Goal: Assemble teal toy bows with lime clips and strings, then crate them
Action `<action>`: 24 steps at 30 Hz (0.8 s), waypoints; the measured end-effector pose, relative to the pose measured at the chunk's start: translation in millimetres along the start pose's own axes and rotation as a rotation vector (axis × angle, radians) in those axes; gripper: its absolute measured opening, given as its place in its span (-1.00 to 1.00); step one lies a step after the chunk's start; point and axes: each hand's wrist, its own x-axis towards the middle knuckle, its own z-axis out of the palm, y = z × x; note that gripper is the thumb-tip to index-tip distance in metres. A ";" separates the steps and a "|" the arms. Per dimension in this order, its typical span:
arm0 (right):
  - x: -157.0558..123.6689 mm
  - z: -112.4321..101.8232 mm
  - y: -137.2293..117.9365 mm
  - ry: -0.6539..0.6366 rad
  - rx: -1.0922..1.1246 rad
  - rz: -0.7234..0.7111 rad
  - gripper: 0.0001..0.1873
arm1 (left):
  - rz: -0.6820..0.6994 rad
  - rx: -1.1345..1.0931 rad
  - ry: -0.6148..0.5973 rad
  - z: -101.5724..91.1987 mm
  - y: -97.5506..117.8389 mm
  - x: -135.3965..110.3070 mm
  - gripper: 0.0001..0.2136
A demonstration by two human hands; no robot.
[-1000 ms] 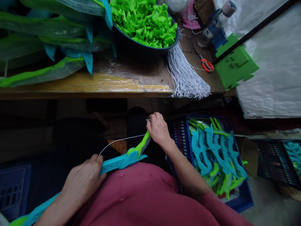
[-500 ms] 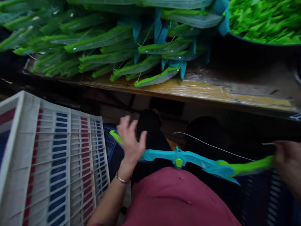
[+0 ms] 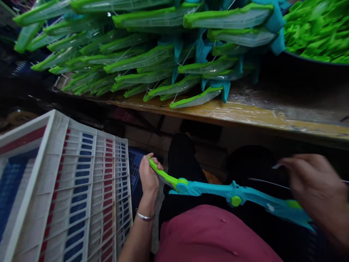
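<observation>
A toy bow (image 3: 209, 191) with a turquoise middle and lime-green limbs lies across my lap. My left hand (image 3: 149, 174) is wrapped around the tip of its left green limb. At the other end, my right hand (image 3: 319, 193) is in front of the right limb and hides most of it. Its thumb and forefinger are pinched on a white string (image 3: 276, 166), whose short end sticks out to the left. Another stretch of white string runs just below the fingers, above the bow. Whether the right hand also touches the limb cannot be seen.
Many similar green-and-turquoise toy bows (image 3: 141, 60) are piled on the table (image 3: 253, 111) ahead. A dark tub of green plastic parts (image 3: 319, 32) stands at the far right. At my left is a white slatted crate (image 3: 89, 189), with a blue crate (image 3: 135, 165) beside it.
My left hand, spread open before, has closed around the left limb's tip. My right hand has shifted from the right limb's tip inward with the string. The view has turned slightly.
</observation>
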 end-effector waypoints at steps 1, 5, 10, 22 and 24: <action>10.5 9.7 -25.4 -0.046 0.048 -0.103 -0.61 | 0.006 -0.043 -0.026 6.0 3.9 -7.5 -0.57; 49.0 36.9 -138.6 -0.156 0.533 -0.150 -0.77 | 0.046 -0.163 -0.155 28.3 18.7 -42.3 -0.60; 57.0 38.2 -215.5 -0.226 0.885 -0.135 -0.76 | 0.054 -0.372 -0.330 32.6 33.6 -81.1 -0.75; 33.3 33.4 -225.8 -0.171 0.504 -0.503 -0.63 | -0.105 -0.483 -0.477 18.7 58.2 -99.7 -0.80; 33.6 32.6 -225.2 -0.163 0.479 -0.516 -0.59 | -0.100 -0.480 -0.468 19.2 57.1 -99.5 -0.79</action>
